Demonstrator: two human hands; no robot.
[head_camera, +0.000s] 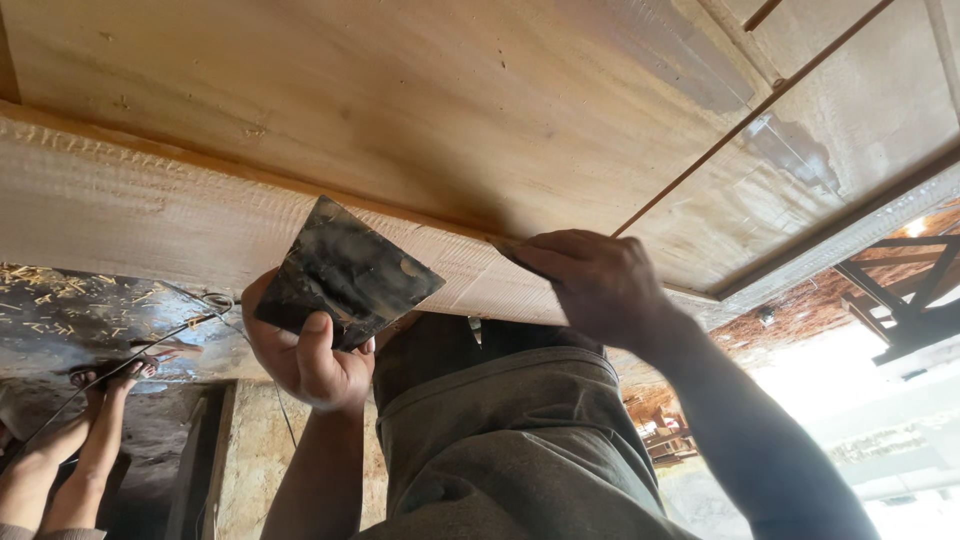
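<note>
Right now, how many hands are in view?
4: left hand holding a dark square scraper; right hand pressed on the wooden panel's edge; another person's two hands at lower left. More may be hidden.

There is one large pale wooden panel (420, 110) with a rough sawn edge. One dark, stained, square flat metal plate (345, 272) is at that edge. Two bare hands of the person show, the left hand (305, 355) and right hand (595, 285). Two bare feet of another person (120, 372) appear at the lower left.

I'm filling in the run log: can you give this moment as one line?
left hand: grips dark square scraper plate | right hand: pressed on wooden panel edge | another person's feet lower left
</note>
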